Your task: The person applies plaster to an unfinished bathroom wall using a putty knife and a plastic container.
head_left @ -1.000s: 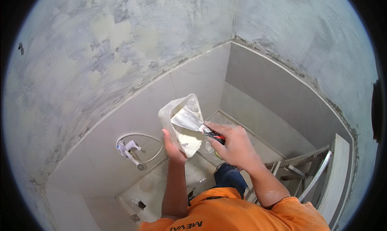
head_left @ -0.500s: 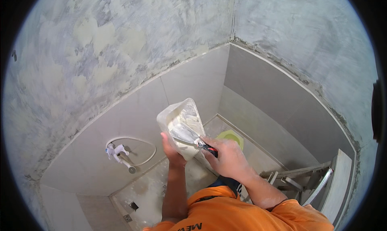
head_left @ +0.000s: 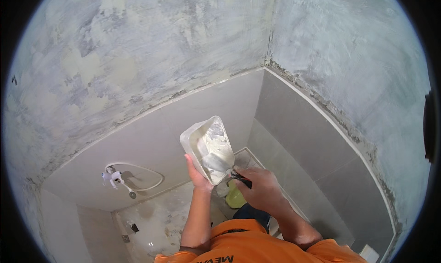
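My left hand is wrapped round the lower left side of a white plastic tub, which is tilted with its open mouth showing. Whitish putty smears the tub's inner walls. In my right hand is the dark handle of a putty knife, gripped at the tub's lower right corner. The knife's blade appears to lie inside the tub, pale with putty and hard to tell from the coating around it. White dust covers some of my right fingers.
Patchily plastered walls meet at a corner above grey tiles. A white tap with a hose sticks out from the left tiles. Below are a yellow-green container and a dusty floor with a dark opening.
The view has shifted, with the wall corner lower in the picture. My right hand and the knife have moved down toward the tub's lower corner. The tub stays in my left hand.
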The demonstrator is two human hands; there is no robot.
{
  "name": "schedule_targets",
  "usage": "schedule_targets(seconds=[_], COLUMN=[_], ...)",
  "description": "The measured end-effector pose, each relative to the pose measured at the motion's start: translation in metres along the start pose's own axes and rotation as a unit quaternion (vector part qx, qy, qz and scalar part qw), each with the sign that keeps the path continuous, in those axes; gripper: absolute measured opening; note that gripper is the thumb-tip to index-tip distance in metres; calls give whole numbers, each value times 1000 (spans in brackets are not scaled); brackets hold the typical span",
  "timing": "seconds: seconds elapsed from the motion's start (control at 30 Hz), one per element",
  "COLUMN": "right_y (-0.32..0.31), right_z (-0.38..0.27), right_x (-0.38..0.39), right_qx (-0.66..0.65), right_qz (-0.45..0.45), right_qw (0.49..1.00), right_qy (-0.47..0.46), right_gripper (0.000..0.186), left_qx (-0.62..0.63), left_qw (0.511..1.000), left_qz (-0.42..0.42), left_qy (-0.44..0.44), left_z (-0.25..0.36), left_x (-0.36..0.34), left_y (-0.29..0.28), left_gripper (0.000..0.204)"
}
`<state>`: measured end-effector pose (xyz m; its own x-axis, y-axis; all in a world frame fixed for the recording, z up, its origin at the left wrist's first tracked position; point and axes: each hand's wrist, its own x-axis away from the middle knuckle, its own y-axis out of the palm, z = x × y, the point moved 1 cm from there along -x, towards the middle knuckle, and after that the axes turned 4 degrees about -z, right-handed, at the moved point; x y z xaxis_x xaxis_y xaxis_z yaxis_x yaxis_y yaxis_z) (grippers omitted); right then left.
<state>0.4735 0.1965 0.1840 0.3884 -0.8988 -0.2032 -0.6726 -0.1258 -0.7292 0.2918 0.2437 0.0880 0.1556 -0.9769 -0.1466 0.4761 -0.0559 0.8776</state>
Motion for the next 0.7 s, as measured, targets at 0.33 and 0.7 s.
schedule_targets(seconds=[0.33,0.7], right_y=[-91,-152], right_z=[60,106], right_x=[-5,-23], right_qx=[124,-255], right_qz=[-34,-70], right_qw=[990,955], right_qy=[57,131], right_gripper=[37,33], left_qx=[-42,10], left_qw=[996,996], left_qz=[73,65], left_qy=[-36,-55], left_z=[-86,-109], left_x=[-51,-76], left_y=[50,104], left_gripper=[74,76])
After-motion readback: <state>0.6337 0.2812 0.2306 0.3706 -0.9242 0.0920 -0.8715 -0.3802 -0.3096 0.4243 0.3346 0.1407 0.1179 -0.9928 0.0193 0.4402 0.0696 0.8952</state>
